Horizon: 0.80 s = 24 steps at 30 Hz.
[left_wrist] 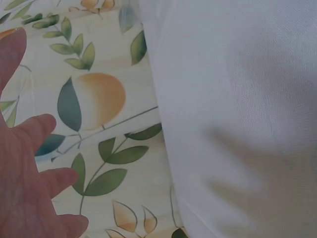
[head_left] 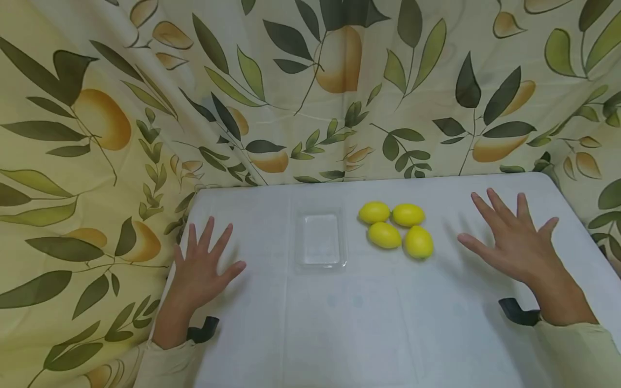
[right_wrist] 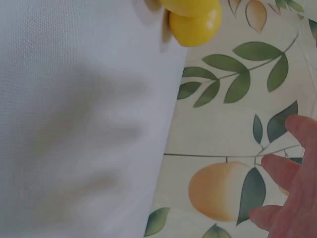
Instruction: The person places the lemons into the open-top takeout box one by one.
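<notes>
Several yellow lemons (head_left: 385, 235) lie grouped on the white-covered table, right of a clear plastic tray (head_left: 320, 240). My left hand (head_left: 201, 272), fingers spread, hovers over the table's left side and holds nothing. To the right of the lemons my right hand (head_left: 519, 242) is also spread above the cloth, touching nothing. In the left wrist view the left hand (left_wrist: 34, 168) shows at the left edge, with its shadow on the cloth. The right wrist view has the right hand (right_wrist: 292, 183) at its right edge and part of the lemons (right_wrist: 195, 25) at the top.
A white cloth (head_left: 339, 334) covers the table. Behind it and along the left hangs a curtain (head_left: 310, 145) printed with fruit and leaves. A dark strap piece (head_left: 204, 330) juts from the left wrist, and another dark piece (head_left: 519, 312) from the right.
</notes>
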Each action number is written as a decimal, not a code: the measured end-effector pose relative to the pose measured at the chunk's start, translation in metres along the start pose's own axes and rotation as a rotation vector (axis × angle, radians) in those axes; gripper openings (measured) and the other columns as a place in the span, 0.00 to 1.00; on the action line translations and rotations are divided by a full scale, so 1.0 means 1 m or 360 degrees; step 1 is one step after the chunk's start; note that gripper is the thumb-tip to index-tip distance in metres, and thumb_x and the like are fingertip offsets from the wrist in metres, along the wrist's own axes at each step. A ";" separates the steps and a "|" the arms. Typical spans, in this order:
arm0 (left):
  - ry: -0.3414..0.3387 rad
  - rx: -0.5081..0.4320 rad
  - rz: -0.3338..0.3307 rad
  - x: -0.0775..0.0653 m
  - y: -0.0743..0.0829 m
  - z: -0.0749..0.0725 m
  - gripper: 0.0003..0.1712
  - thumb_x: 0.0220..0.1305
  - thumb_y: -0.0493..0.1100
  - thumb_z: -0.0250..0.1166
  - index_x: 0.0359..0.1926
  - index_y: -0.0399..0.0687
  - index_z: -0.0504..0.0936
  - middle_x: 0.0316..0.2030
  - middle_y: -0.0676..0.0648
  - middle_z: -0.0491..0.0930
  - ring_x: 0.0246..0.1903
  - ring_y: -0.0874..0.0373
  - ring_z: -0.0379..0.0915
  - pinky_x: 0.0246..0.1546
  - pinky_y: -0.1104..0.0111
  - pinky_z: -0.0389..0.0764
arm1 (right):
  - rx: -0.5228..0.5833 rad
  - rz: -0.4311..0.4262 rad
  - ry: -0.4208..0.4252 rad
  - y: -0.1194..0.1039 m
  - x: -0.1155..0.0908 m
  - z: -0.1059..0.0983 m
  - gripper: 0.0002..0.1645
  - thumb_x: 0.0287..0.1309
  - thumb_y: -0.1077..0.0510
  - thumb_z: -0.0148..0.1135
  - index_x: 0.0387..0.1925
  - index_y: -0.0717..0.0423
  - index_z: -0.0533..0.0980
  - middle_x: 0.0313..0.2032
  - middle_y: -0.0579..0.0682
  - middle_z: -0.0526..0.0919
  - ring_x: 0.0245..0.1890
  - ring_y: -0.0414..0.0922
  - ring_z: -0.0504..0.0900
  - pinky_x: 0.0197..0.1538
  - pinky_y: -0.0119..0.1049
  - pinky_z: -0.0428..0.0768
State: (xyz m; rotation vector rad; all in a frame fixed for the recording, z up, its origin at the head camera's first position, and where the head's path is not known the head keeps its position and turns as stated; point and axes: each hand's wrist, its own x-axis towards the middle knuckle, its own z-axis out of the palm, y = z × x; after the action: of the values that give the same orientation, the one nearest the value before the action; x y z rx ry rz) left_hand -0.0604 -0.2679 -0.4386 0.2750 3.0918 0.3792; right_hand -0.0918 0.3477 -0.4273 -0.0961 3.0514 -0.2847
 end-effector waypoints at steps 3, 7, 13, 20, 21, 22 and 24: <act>0.0005 0.0007 0.0010 0.001 0.001 0.000 0.50 0.65 0.76 0.56 0.81 0.69 0.51 0.83 0.44 0.37 0.79 0.28 0.26 0.62 0.18 0.40 | 0.0002 -0.0016 0.0022 -0.001 0.000 0.000 0.59 0.63 0.24 0.51 0.82 0.37 0.35 0.82 0.57 0.32 0.75 0.75 0.22 0.52 0.87 0.18; 0.0010 -0.0017 0.0022 0.002 0.004 0.003 0.50 0.66 0.75 0.56 0.82 0.68 0.49 0.83 0.44 0.37 0.79 0.28 0.26 0.63 0.18 0.40 | 0.0006 -0.0023 0.0016 -0.004 0.001 0.002 0.60 0.62 0.23 0.52 0.82 0.38 0.36 0.81 0.59 0.33 0.75 0.75 0.22 0.54 0.88 0.20; -0.0012 -0.0224 0.0001 0.010 0.015 0.011 0.49 0.71 0.72 0.52 0.83 0.66 0.42 0.83 0.47 0.36 0.79 0.30 0.25 0.65 0.20 0.38 | 0.0093 -0.0028 -0.0026 -0.013 0.001 0.012 0.62 0.62 0.24 0.55 0.83 0.41 0.36 0.81 0.64 0.37 0.76 0.74 0.25 0.55 0.89 0.27; 0.0048 -0.0569 0.0024 0.028 0.047 0.025 0.39 0.79 0.65 0.43 0.83 0.64 0.44 0.83 0.48 0.41 0.80 0.34 0.31 0.68 0.24 0.43 | 0.0273 -0.0070 -0.0018 -0.026 0.000 0.024 0.60 0.64 0.27 0.58 0.83 0.41 0.39 0.81 0.63 0.44 0.78 0.72 0.35 0.62 0.86 0.47; 0.0050 -0.0640 0.0025 0.030 0.052 0.028 0.37 0.80 0.63 0.41 0.83 0.63 0.45 0.83 0.48 0.42 0.81 0.36 0.33 0.70 0.26 0.44 | 0.0293 -0.0063 -0.0033 -0.028 -0.001 0.027 0.60 0.64 0.27 0.58 0.83 0.41 0.39 0.81 0.63 0.45 0.79 0.72 0.37 0.62 0.85 0.49; 0.0050 -0.0714 0.0023 0.032 0.056 0.030 0.36 0.80 0.63 0.40 0.83 0.62 0.46 0.82 0.48 0.44 0.81 0.39 0.35 0.73 0.29 0.45 | 0.0308 -0.0058 -0.0053 -0.029 -0.001 0.029 0.60 0.63 0.26 0.57 0.83 0.40 0.38 0.81 0.63 0.45 0.79 0.72 0.38 0.62 0.85 0.51; 0.0050 -0.0824 0.0012 0.036 0.064 0.037 0.36 0.81 0.63 0.38 0.82 0.59 0.48 0.82 0.48 0.47 0.81 0.44 0.39 0.76 0.38 0.48 | 0.0348 -0.0049 -0.0108 -0.032 -0.002 0.033 0.60 0.63 0.25 0.56 0.83 0.39 0.37 0.80 0.64 0.47 0.78 0.71 0.43 0.62 0.84 0.53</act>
State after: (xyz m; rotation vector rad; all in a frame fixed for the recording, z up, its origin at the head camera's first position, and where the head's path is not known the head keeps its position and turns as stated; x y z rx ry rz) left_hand -0.0831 -0.1913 -0.4587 0.2647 2.8787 1.1575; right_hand -0.0856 0.3101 -0.4539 -0.1367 2.9313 -0.6009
